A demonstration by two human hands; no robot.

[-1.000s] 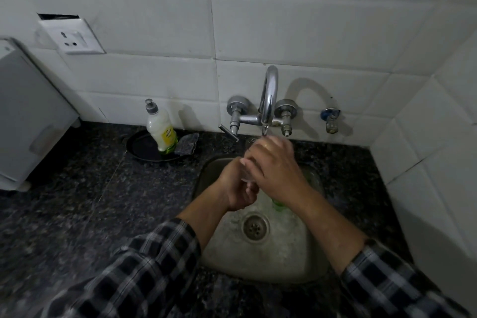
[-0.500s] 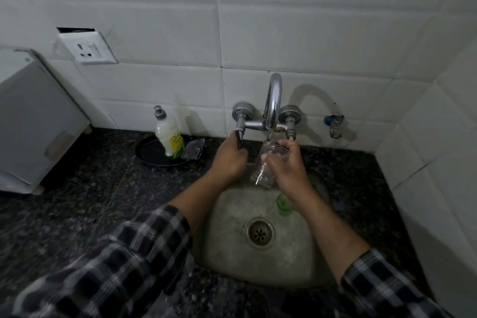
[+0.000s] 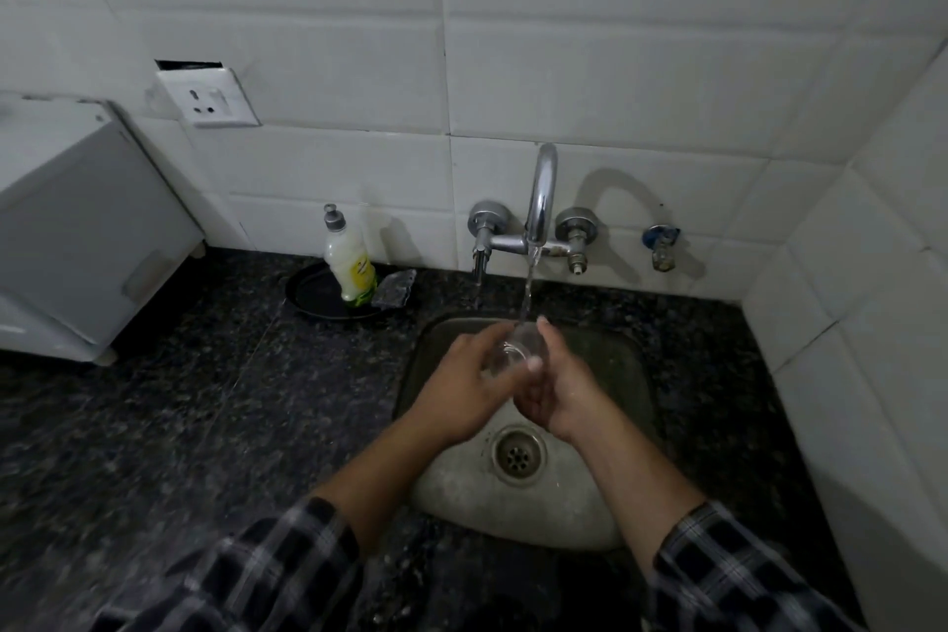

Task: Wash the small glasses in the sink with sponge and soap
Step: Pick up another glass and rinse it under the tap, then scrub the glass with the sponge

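A: We log the small glass [image 3: 518, 349] first. It sits over the far half of the sink [image 3: 623, 375], directly under the tap [image 3: 541, 193], with the water stream [image 3: 528, 282] falling onto it.

B: Grip status?

A: We record both hands on it. The left hand [image 3: 464, 388] curls its fingers around the glass from the left. The right hand [image 3: 561, 388] closes on it from the right, thumb across the near side. Both are clamped on the glass, which is clear and partly hidden between the fingers, so we cannot tell its tilt.

B: Below that?

A: The drain [image 3: 518, 454] lies near of the hands in the steel basin, the metal wet around it.

B: Surroundings?

A: We note the soap bottle [image 3: 349, 264] upright on a dark round tray [image 3: 313, 295], far left of the sink against the tiled wall, and the sponge [image 3: 394, 290] just beside it on the right, at the tray's edge. The countertop [image 3: 179, 426] is dark speckled stone. A white appliance [image 3: 87, 241] stands at far left, a wall socket [image 3: 208, 98] above it.
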